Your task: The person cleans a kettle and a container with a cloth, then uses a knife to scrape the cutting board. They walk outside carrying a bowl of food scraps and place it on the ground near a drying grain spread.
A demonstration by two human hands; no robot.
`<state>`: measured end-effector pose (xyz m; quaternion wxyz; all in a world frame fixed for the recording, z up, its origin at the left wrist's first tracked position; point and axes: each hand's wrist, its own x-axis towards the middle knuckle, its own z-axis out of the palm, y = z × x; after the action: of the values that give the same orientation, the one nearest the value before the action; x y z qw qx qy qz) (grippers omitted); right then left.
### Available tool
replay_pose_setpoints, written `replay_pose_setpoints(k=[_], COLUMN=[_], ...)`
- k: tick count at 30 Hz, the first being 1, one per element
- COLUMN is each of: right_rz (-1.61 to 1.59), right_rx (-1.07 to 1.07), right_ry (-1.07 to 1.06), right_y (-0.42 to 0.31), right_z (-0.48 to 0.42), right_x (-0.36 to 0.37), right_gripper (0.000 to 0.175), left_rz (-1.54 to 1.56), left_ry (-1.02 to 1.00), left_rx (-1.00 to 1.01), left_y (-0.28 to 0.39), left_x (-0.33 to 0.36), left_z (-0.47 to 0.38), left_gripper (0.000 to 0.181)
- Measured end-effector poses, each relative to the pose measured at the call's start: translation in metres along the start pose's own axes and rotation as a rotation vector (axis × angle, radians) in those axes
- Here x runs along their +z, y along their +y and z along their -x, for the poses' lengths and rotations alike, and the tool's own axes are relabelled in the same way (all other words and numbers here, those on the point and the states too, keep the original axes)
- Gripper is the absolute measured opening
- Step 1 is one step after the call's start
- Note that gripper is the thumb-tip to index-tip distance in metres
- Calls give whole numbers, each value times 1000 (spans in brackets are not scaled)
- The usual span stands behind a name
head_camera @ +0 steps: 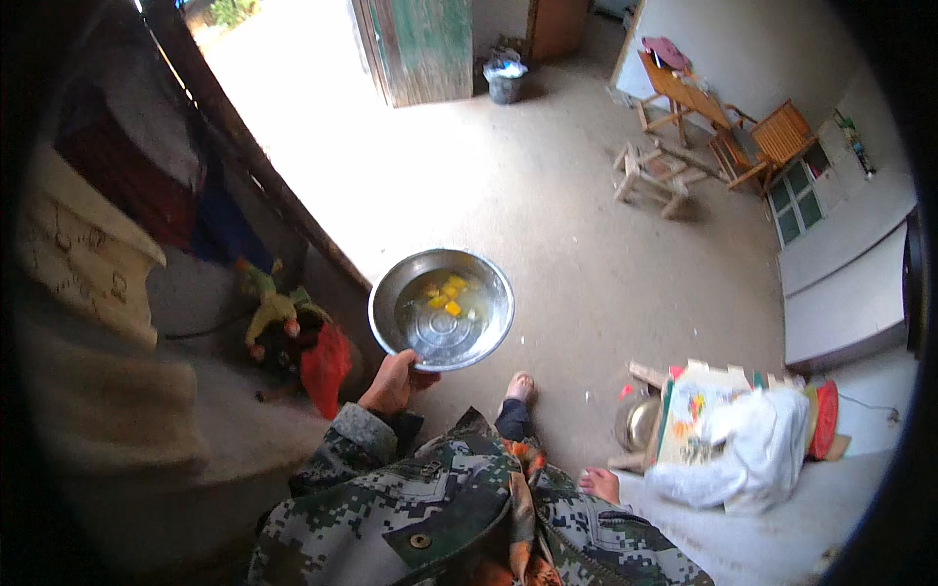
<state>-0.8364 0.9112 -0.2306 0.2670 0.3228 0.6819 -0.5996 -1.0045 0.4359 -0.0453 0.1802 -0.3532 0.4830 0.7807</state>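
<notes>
My left hand (396, 382) grips the near rim of a round metal basin (390, 329), thumb over the edge. Shallow liquid covers part of the basin's bottom, with several yellow chunks (447, 295) of what looks like cut food in it. The basin is held out before me above the floor. Low at my right side, my right hand (601, 484) shows only partly past the camouflage jacket (454, 505). Whether its fingers hold anything is hidden.
Bright light comes through a doorway by a worn green wooden door (432, 51). A lined bucket (506, 79) stands near it. Wooden stools (659, 176) and a folding chair (784, 139) are at far right. Close right, white cloth (762, 439) covers a small table; sacks (88, 256) line the left.
</notes>
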Motion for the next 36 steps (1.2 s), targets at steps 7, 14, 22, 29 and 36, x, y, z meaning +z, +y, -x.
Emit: replay_pose_setpoints(k=[7,14,22,29,36], right_rz=[148,219,278,473,575], right_rx=[1,-312,-411,-257,-220], right_ry=[59,7,-309,-652,-764], right_y=[-164,-359,-458,-571,-675], right_z=[-150,-309,-394,-419,-520], right_x=[-31,19,227,440,531], right_gripper=[24,20,20,19,19], left_rz=[190,310,381,524,763], left_ry=[85,169,153,254,332], left_rx=[65,158,190,204,308], left_y=[74,159,281,381,455], left_x=[29,34,-8,-46,-79], left_z=[-78,-160,-262,-309,-387], left_gripper=[33,29,36,37,43])
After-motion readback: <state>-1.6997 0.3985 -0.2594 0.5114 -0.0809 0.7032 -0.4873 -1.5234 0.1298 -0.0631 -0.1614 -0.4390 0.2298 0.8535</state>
